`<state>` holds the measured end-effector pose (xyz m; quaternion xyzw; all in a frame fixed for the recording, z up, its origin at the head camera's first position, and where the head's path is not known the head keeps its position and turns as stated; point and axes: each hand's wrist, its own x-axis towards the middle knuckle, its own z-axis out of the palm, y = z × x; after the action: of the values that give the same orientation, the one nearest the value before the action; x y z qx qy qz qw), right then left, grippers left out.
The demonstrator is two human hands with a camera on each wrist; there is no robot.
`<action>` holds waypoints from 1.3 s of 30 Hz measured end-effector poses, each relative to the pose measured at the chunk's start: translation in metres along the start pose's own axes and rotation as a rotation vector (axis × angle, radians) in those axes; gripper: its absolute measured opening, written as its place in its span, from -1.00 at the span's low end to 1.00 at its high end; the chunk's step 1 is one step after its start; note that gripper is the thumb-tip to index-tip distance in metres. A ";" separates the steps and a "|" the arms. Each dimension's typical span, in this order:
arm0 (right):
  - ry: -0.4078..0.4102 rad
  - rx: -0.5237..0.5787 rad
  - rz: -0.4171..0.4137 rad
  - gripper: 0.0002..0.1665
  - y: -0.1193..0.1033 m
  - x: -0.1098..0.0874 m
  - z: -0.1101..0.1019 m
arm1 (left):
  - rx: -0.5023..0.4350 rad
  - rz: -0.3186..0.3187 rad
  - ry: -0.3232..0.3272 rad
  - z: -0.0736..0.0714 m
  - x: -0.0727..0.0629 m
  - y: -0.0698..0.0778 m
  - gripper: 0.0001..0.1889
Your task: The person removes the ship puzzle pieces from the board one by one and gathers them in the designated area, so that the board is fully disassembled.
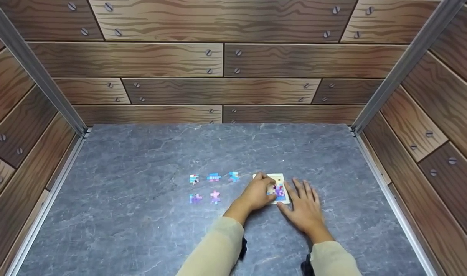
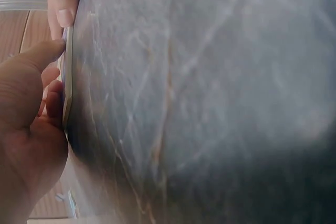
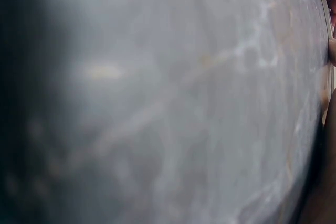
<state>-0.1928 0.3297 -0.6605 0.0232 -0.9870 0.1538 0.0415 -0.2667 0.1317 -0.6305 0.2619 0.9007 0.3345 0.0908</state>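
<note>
In the head view a small jigsaw puzzle with a pale frame (image 1: 280, 176) lies on the table, its picture brightly coloured. My left hand (image 1: 257, 193) reaches over its left part. With curled fingers and thumb low on the picture, it pinches a jigsaw piece (image 1: 274, 189), mostly covered by the hand. My right hand (image 1: 305, 209) lies with spread, straight fingers at the frame's right edge, thumb near the lower right corner. From the left wrist, the left hand (image 2: 26, 114) shows at the frame's edge (image 2: 69, 72). Only slivers of fingers appear in the right wrist view.
Several loose jigsaw pieces lie left of the hands in two rows, among them a blue piece (image 1: 214, 177) and a pink one (image 1: 215, 196). The grey marbled tabletop (image 1: 141, 230) is bounded by wood-patterned walls (image 1: 172, 91) and metal rails (image 1: 386, 214).
</note>
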 end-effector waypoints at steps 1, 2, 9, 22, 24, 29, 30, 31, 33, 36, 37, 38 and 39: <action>-0.004 0.001 0.003 -0.02 0.000 0.000 0.000 | 0.003 0.003 0.002 0.000 0.000 0.000 -0.50; -0.005 0.001 0.004 -0.02 0.000 0.000 0.000 | 0.004 0.005 0.003 0.001 0.000 0.001 -0.50; -0.003 0.018 0.004 -0.03 0.001 -0.001 0.001 | -0.021 -0.021 0.001 0.005 0.002 0.001 -0.53; 0.023 0.008 -0.008 -0.04 0.003 -0.001 0.002 | -0.026 0.017 0.045 0.007 0.003 0.003 -0.58; 0.023 0.008 -0.008 -0.04 0.002 -0.001 0.002 | -0.025 0.019 0.055 0.008 0.003 0.003 -0.60; 0.032 0.009 -0.016 -0.04 0.001 -0.001 0.002 | -0.035 0.003 0.073 0.009 0.003 0.003 -0.62; 0.034 0.011 -0.017 -0.05 0.001 0.000 0.003 | -0.039 -0.002 0.075 0.009 0.003 0.004 -0.62; 0.035 0.012 -0.018 -0.05 0.001 0.000 0.003 | -0.039 -0.011 0.075 0.009 0.003 0.004 -0.62; 0.037 0.015 -0.019 -0.05 0.001 0.000 0.003 | -0.033 -0.023 0.078 0.010 0.004 0.005 -0.61; 0.028 0.021 -0.013 -0.05 0.001 0.000 0.003 | -0.032 -0.035 0.091 0.011 0.004 0.007 -0.59; 0.025 0.023 -0.011 -0.05 0.001 0.000 0.003 | -0.031 -0.038 0.094 0.010 0.003 0.007 -0.59; 0.022 0.024 -0.009 -0.05 0.001 0.000 0.002 | -0.035 -0.037 0.101 0.010 0.003 0.008 -0.59; 0.020 0.025 -0.007 -0.04 0.000 0.000 0.002 | -0.039 -0.038 0.105 0.010 0.003 0.009 -0.59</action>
<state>-0.1933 0.3296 -0.6625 0.0257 -0.9845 0.1659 0.0515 -0.2623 0.1443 -0.6326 0.2248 0.9024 0.3635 0.0547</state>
